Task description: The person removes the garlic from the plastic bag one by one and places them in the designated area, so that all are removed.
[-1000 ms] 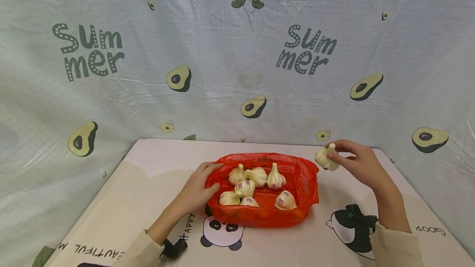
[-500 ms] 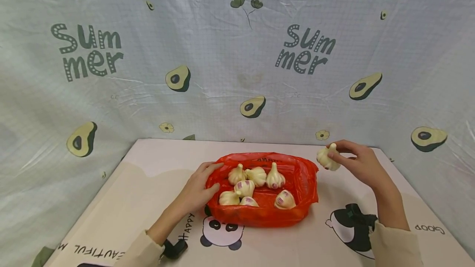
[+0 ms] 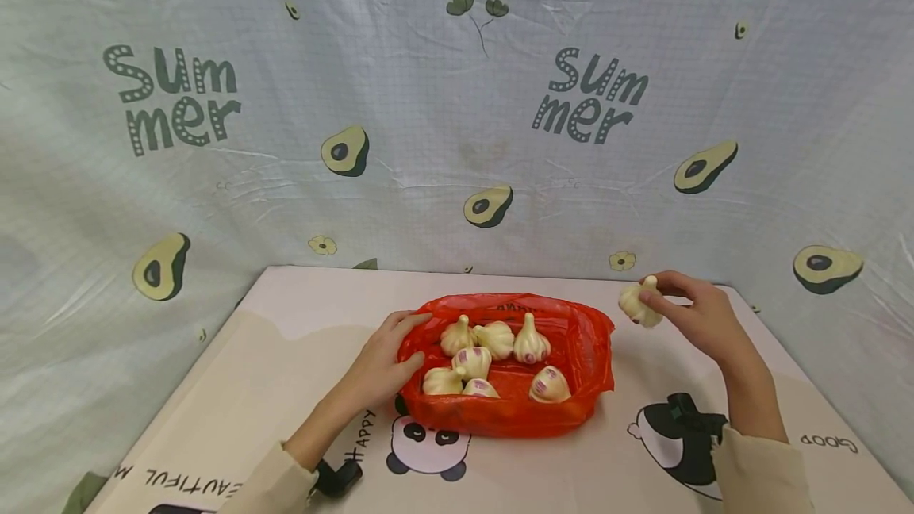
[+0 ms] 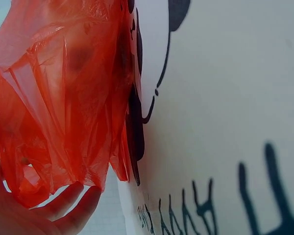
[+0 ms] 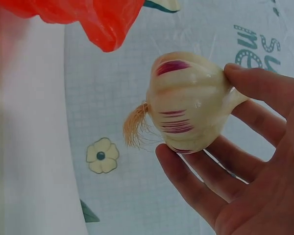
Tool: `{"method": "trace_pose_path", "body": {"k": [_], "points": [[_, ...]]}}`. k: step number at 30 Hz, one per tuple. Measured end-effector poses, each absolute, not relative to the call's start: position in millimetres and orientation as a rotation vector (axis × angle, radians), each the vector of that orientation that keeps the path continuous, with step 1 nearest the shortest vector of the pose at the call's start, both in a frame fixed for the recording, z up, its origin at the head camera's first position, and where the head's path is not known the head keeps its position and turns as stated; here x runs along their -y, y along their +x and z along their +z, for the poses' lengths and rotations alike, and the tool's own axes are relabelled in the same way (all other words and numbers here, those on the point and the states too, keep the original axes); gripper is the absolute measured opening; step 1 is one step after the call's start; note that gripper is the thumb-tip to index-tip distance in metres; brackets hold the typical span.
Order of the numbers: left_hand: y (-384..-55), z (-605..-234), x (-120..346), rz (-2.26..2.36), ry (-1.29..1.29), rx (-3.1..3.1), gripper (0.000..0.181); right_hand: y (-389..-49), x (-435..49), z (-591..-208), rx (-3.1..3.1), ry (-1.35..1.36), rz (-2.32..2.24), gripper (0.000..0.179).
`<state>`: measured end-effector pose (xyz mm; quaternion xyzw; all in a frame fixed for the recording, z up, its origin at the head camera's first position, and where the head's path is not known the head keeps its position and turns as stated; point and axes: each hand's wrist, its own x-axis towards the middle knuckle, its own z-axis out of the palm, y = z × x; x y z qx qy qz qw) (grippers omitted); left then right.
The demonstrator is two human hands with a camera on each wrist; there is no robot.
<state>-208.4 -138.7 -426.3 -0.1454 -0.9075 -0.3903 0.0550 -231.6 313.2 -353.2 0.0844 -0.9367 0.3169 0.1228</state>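
A red plastic bag (image 3: 500,416) lies spread like a shallow tray, its mouth upward. Several white garlic bulbs (image 3: 531,343) with purple streaks sit inside it. At the bag's left end, my left hand (image 3: 378,363) holds the rim, thumb and fingertips on the plastic; the left wrist view shows the fingers (image 4: 83,208) against the crinkled film. My right hand (image 3: 703,320) pinches a garlic bulb (image 5: 191,100) above the table, right of the bag. Its thumb is near the stem, the other fingers are beneath, and the tan roots point away from the palm.
The white table (image 3: 300,316) carries printed words and a panda picture (image 3: 428,450). Behind and at both sides hangs a pale cloth (image 3: 428,101) with avocado prints. A dark object (image 3: 178,509) shows at the bottom left edge.
My right hand has drifted slightly right with the garlic bulb, a little farther from the bag. The left hand and the bag have stayed in place.
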Motion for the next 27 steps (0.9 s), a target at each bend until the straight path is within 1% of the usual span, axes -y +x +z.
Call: {"method": "trace_pose_path", "body": {"k": [18,27], "points": [[-210,-428,139,-1.182,-0.426,2.771,0.058,-243,-322,-371,2.661,0.101,0.967,0.049],[-209,-427,139,-1.168,-0.428,2.776,0.058,-250,-328,-382,2.702,0.014,0.956,0.055]]}}
